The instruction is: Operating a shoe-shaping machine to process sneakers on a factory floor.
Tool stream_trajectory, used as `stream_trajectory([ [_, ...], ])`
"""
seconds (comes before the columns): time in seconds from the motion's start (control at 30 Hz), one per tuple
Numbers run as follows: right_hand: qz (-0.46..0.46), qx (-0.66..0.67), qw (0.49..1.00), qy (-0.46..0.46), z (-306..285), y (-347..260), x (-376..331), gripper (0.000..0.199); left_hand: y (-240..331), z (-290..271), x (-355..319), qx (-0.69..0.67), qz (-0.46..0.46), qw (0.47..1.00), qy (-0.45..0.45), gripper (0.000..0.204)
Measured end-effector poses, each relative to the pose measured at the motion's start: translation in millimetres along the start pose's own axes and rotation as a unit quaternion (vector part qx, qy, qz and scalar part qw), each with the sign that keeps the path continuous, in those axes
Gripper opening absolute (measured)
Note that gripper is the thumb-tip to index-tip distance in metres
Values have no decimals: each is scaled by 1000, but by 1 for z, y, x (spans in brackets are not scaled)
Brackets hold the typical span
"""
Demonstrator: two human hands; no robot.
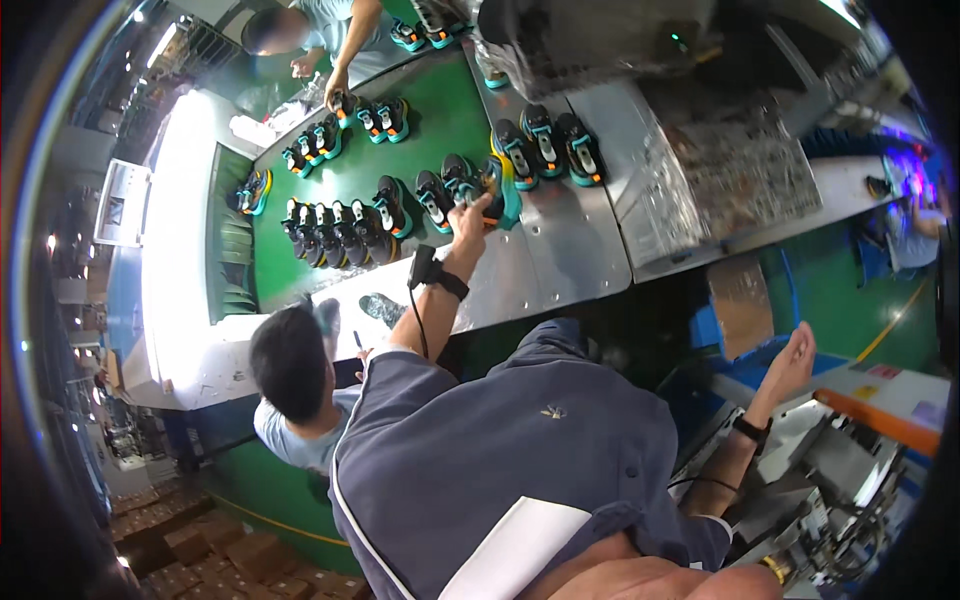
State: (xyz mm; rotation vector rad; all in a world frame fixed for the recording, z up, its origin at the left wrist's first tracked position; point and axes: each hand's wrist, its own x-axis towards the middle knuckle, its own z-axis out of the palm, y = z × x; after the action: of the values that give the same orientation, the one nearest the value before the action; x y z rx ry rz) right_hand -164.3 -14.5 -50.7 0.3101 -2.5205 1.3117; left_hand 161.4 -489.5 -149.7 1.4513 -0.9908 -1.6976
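My left hand [470, 218] reaches over the edge of the work table, its fingers closed on a dark sneaker [502, 192] with a teal and yellow sole, tilted on its side. Directly beside it stand black and grey sneakers [434, 198] to the left. Three more dark sneakers [541, 142] with teal soles stand on the metal plate to the right. My right hand [790, 365] is held out low at the right, away from the shoes. Its fingers look loosely stretched, and I see nothing in them.
Rows of sneakers [338, 235] stand on the green table surface [330, 180]. Across it, a person's hand [338, 88] touches a shoe. Another person [292, 365] sits close at my left. A plastic-covered machine [600, 50] rises beyond; machinery [840, 470] stands by my right arm.
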Motion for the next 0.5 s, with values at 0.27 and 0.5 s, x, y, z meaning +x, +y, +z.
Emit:
stream_trajectory([
  [0.27, -72, -9, 993, -95, 120, -29, 171, 54, 43, -6, 202, -8, 23, 997, 77, 35],
  [0.5, 59, -333, 918, -209, 125, 9, 270, 66, 45, 6, 376, 110, 104, 984, 96, 44],
])
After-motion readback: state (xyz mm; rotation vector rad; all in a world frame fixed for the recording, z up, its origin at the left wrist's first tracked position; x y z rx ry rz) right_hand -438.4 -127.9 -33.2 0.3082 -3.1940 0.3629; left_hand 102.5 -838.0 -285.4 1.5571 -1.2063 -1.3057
